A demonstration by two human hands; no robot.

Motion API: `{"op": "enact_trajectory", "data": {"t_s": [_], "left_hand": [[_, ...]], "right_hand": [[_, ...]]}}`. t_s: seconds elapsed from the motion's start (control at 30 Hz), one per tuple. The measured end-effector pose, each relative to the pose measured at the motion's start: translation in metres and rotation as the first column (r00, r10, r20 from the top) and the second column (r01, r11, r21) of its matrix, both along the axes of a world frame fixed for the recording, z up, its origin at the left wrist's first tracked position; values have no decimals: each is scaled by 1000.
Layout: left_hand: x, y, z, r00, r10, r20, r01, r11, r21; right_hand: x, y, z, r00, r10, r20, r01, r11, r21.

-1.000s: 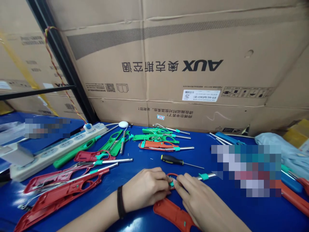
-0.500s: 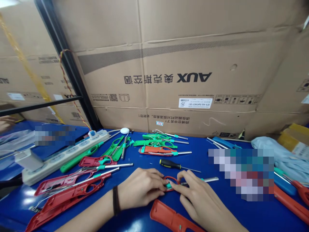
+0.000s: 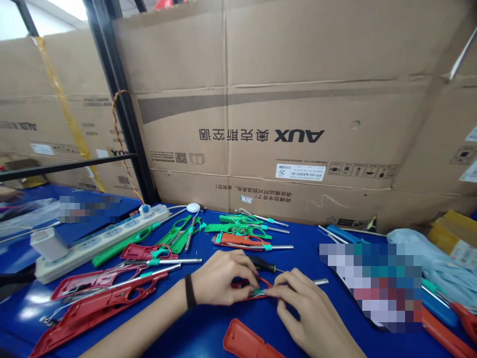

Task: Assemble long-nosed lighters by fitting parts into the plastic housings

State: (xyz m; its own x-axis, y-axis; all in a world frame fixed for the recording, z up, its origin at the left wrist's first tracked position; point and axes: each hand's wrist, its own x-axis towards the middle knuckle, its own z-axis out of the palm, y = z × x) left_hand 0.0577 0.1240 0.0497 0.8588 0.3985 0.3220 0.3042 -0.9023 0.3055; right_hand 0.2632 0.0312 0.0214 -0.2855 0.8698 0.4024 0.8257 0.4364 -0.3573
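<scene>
Midway along the blue table, a red long-nosed lighter [image 3: 267, 285] lies with its casing opened, showing a green trigger and red loop. My left hand [image 3: 222, 277] pinches it at the trigger side, thumb and fingertips close together. From the right, my right hand [image 3: 310, 309] presses its fingertips on the same lighter by the loop. The lighter's metal tube pokes out beyond my right hand. Nearer to me rests a loose red casing half [image 3: 249, 342]. Just behind my left hand is a black and yellow screwdriver [image 3: 264, 264], partly covered by the fingers.
Opened red lighters [image 3: 108, 306] lie on the left, green lighters [image 3: 244, 229] and an orange lighter [image 3: 240, 240] at the back. A white power strip [image 3: 108, 242] runs along the left. Blurred items, a blue cloth [image 3: 428, 253] and more lighters occupy the right. A cardboard wall [image 3: 276, 109] stands behind.
The camera view has tilted up a little. Both hands stay on the lighter; my left hand has shifted and now covers part of the screwdriver.
</scene>
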Motion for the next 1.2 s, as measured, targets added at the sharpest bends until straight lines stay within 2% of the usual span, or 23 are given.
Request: {"op": "enact_trajectory", "data": {"t_s": [0.2,0.53,0.8,1.07,1.2], "left_hand": [[-2,-5,-16,996,-67,-60,72,993,90],[-1,-9,-11,989,-35,-144,55,990,132],[2,-1,-20,986,-138,-89,154,964,215],[-4,-3,-29,982,-166,89,159,984,79],[-4,-6,-26,978,-134,157,120,988,100]], "right_hand": [[-2,0,2,999,-14,43,19,993,-121],[-8,4,3,996,6,91,2,995,-96],[-9,5,2,998,54,36,-53,998,-29],[1,2,7,999,-16,-28,15,999,-40],[3,1,11,1000,26,-1,-26,997,-76]]}}
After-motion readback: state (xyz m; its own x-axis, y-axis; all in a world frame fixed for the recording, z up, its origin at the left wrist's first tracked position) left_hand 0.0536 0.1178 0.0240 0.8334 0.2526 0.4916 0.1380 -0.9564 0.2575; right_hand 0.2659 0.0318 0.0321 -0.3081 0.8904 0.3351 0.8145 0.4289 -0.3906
